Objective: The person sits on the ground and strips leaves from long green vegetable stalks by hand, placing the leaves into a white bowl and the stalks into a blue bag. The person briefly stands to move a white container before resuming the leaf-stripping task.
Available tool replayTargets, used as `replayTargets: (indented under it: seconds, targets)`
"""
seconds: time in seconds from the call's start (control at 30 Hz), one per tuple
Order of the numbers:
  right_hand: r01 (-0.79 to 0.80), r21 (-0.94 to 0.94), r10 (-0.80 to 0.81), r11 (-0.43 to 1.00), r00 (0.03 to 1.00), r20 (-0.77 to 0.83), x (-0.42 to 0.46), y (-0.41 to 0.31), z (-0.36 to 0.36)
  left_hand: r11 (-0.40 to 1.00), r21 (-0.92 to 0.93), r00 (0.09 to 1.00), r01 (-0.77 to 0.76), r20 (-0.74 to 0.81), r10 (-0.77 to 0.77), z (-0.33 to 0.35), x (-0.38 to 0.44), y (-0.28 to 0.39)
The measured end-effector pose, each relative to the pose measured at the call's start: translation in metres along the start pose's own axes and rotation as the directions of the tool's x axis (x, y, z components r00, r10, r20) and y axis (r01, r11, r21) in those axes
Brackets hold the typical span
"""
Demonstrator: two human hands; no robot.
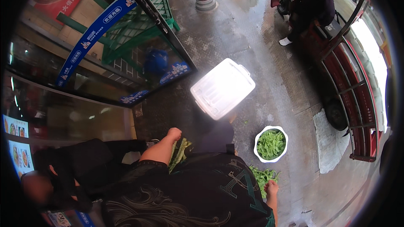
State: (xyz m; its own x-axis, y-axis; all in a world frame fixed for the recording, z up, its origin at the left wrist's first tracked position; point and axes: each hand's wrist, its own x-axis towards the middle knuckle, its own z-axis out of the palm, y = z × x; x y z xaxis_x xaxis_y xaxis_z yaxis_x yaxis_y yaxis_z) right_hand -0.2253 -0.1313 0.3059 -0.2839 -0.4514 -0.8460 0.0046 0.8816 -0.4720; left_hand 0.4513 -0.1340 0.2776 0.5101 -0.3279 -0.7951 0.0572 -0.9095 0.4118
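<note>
My left hand (174, 133) is curled like a fist beside long leafy stalks (181, 152) at the left of my lap; whether it grips anything is hidden. Low on the right, my right hand (271, 188) has bent fingers at the edge of a heap of green leafy vegetables (262, 176). I cannot tell if a leaf is between those fingers. Just beyond that heap stands a white-rimmed basin (257, 138) holding cut greens (270, 145). My dark printed shirt (189, 192) hides part of the heap and of the stalks.
A white plastic box (222, 89) stands ahead on the wet pavement (233, 34). A glass door (126, 47) is at the left, with a seated person in black (82, 164) below it. At right are a red cargo tricycle (350, 101), its rider (312, 3) and a flattened sheet (328, 146).
</note>
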Motion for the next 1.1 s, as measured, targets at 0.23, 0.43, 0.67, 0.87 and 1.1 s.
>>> replayTargets:
  seconds: [0.23,0.43,0.67,0.87,1.1]
  targets:
    - [0.468,-0.844,-0.297,0.262,0.871,0.391,0.089,0.201,-0.028,0.994,-0.041,0.986,-0.102,0.125,0.107,0.041,0.042,0.208]
    - [-0.101,-0.179,0.111,0.979,0.993,0.047,0.001,0.004,0.080,0.909,0.083,0.882,-0.408,0.292,0.369,0.085,0.009,0.347]
    - [-0.226,-0.284,0.270,0.932,0.954,0.128,0.085,-0.065,0.115,0.971,0.213,0.990,-0.109,0.116,0.086,0.069,0.013,0.307]
    - [-0.377,-0.086,0.380,0.922,0.925,0.017,0.165,-0.057,0.133,0.798,0.570,0.978,0.193,-0.051,-0.201,0.095,0.031,0.256]
    - [-0.571,-0.028,0.572,0.821,0.819,0.054,0.181,-0.022,0.110,0.906,0.421,0.916,0.030,0.352,-0.194,0.290,0.051,0.322]
